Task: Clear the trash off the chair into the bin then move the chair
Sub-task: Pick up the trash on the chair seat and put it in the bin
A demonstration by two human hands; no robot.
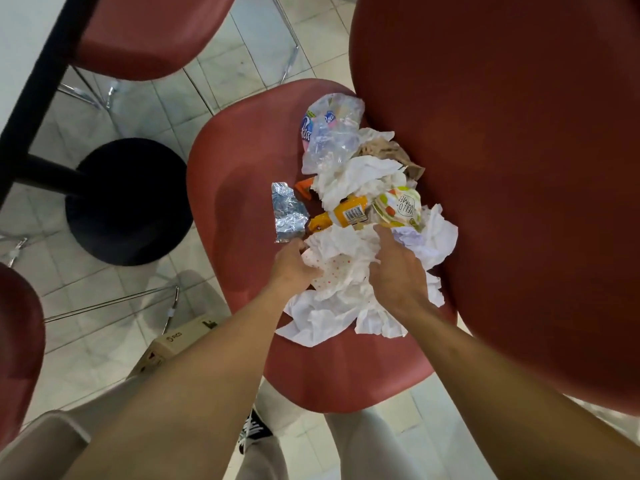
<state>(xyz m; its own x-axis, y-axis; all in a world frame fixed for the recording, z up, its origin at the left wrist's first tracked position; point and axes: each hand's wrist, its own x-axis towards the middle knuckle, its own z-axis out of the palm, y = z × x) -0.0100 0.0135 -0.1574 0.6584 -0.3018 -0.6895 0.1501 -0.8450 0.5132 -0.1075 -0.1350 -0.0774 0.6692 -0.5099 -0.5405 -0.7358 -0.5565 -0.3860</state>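
both hands down on the trash pile

forearms reaching in from the bottom edge, both ending on the trash heaped on the red chair seat. left hand at the pile's near-left edge, fingers curled into a dotted white napkin, seemingly bunching it. right hand just beside it, palm down, fingers loosely bent and spread over crumpled tissue, tips toward the yellow wrapper; no closed grip to be made out there.

heap stretching away from the fingers toward the backrest, long axis running from near edge to far: white tissue nearest, then yellow wrapper with a barcode, a foil scrap off to the left and apart, a clear plastic bag farthest. both hands about equally near the tissue; left nearer the foil, right nearer the printed paper cup.

readable writing: "hello" on the cup, a second line beneath too cut off to read; blue script on the bag too distorted to read. small logo on a cardboard box on the floor to the left, illegible; perhaps serving as the bin, though no bin plainly visible.
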